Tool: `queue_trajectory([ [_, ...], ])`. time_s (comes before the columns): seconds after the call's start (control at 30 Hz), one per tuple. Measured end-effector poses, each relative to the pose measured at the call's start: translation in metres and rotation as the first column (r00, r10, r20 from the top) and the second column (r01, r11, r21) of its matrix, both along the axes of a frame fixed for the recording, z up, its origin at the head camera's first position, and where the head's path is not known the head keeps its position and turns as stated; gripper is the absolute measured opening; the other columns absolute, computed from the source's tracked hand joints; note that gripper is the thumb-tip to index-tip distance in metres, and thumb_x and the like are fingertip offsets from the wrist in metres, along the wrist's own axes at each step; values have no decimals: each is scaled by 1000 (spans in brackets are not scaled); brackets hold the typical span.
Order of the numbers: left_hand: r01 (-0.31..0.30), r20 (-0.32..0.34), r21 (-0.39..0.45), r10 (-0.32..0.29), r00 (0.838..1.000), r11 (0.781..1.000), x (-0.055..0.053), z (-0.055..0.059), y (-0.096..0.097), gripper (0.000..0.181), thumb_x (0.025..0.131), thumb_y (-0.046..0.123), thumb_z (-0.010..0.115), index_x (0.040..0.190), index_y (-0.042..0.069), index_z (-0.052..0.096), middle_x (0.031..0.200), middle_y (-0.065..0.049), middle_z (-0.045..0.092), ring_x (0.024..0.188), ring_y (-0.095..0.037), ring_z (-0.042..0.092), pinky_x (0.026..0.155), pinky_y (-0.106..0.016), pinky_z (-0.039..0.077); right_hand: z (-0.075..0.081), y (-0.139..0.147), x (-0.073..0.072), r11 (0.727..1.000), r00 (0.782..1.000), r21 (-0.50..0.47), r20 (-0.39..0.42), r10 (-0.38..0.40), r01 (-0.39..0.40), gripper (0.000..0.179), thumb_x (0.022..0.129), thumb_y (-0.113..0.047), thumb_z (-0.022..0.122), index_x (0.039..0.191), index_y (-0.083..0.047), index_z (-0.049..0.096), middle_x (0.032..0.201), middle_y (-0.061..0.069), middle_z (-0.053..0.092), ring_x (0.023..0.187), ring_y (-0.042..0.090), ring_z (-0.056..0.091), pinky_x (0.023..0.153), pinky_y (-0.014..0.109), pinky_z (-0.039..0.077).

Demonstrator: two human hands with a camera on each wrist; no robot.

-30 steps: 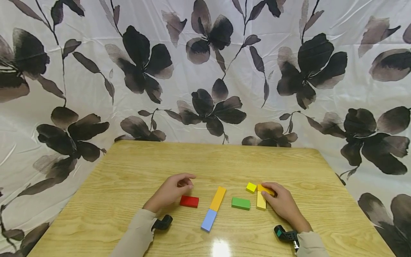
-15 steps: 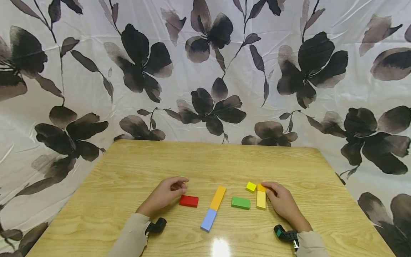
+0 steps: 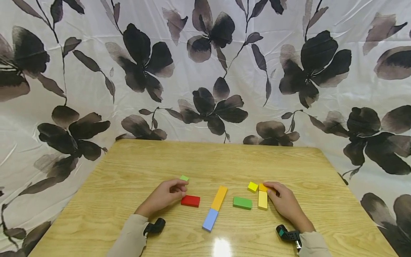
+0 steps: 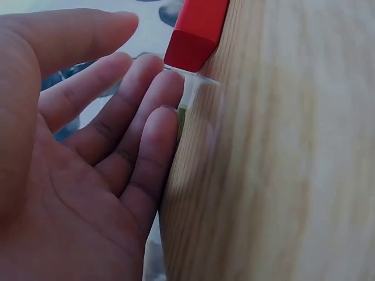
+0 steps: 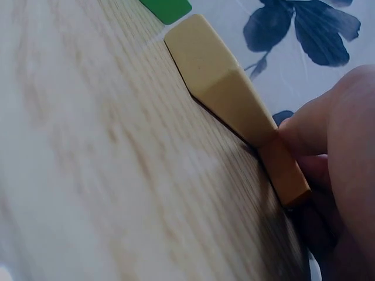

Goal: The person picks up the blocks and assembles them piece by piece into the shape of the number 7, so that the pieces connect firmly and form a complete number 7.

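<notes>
My left hand (image 3: 165, 194) hovers by the red block (image 3: 190, 201), its fingers loosely bent and nothing held in the palm, as the left wrist view shows. Beyond its fingertips a light green block (image 3: 184, 178) is partly covered by the hand. On the right, an orange block (image 5: 284, 170) lies against the far end of a pale yellow block (image 3: 262, 200), the two meeting at a corner. The thumb and fingers of my right hand (image 3: 286, 202) pinch the orange block at its right part, which they partly hide.
Mid-table, a long orange block (image 3: 219, 198) and a blue block (image 3: 210, 220) lie end to end in a slanted line. A green block (image 3: 242, 203) and a small yellow block (image 3: 252, 187) lie left of the pale yellow one. Floral cloth (image 3: 205, 71) hangs behind the wooden table (image 3: 205, 157).
My left hand has drawn back to the left, and the light green block shows past its fingers. The right thumb has slid off the pale yellow block, slightly rightward.
</notes>
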State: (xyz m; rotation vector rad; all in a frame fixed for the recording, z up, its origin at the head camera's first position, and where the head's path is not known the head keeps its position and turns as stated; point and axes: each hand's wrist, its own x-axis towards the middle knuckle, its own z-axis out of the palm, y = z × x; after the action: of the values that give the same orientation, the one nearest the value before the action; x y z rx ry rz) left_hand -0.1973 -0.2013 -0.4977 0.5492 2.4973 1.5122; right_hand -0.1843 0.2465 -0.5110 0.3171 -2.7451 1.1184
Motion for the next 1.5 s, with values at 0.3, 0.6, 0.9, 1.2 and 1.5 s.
queue_trajectory([
  [0.3, 55, -28, -22, -55, 998, 998, -3, 5, -1, 39, 96, 20, 71, 133, 8, 64, 114, -3, 66, 101, -19, 62, 86, -27, 52, 5, 5, -4, 1000, 1000, 5, -28, -7, 7, 30, 103, -15, 58, 132, -7, 65, 135, 17, 60, 127, 41, 52, 102, 59, 41],
  [0.6, 69, -66, -37, -72, 995, 997, -6, 1, -3, 34, 96, 22, 71, 129, 14, 68, 116, 0, 66, 101, -19, 62, 86, -28, 51, 5, 9, -8, 999, 998, 32, -62, -28, 31, 30, 100, -16, 64, 129, -7, 68, 131, 16, 63, 125, 40, 54, 101, 57, 43],
  [0.9, 77, -77, -60, -81, 994, 995, -1, -1, -5, 32, 96, 21, 71, 127, 13, 69, 116, 0, 65, 100, -18, 61, 86, -27, 51, -1, 10, -10, 998, 997, 41, -68, -37, 40, 30, 97, -15, 68, 126, -7, 69, 127, 16, 65, 123, 40, 56, 101, 58, 43],
  [1.2, 89, -44, -9, -89, 995, 996, 10, -9, -6, 26, 96, 22, 71, 121, 14, 70, 117, 0, 65, 99, -17, 61, 84, -27, 51, 5, 12, -11, 997, 1000, 80, 21, -8, 6, 30, 98, -17, 68, 126, -10, 70, 128, 13, 65, 124, 38, 56, 102, 58, 42],
  [1.5, 84, -61, -40, -86, 994, 996, 7, -7, -4, 29, 95, 24, 72, 123, 15, 70, 117, 0, 66, 98, -15, 61, 84, -27, 51, 20, 17, -16, 998, 992, 56, 119, 27, -34, 31, 97, -17, 68, 127, -11, 69, 128, 9, 66, 119, 33, 59, 98, 54, 46],
])
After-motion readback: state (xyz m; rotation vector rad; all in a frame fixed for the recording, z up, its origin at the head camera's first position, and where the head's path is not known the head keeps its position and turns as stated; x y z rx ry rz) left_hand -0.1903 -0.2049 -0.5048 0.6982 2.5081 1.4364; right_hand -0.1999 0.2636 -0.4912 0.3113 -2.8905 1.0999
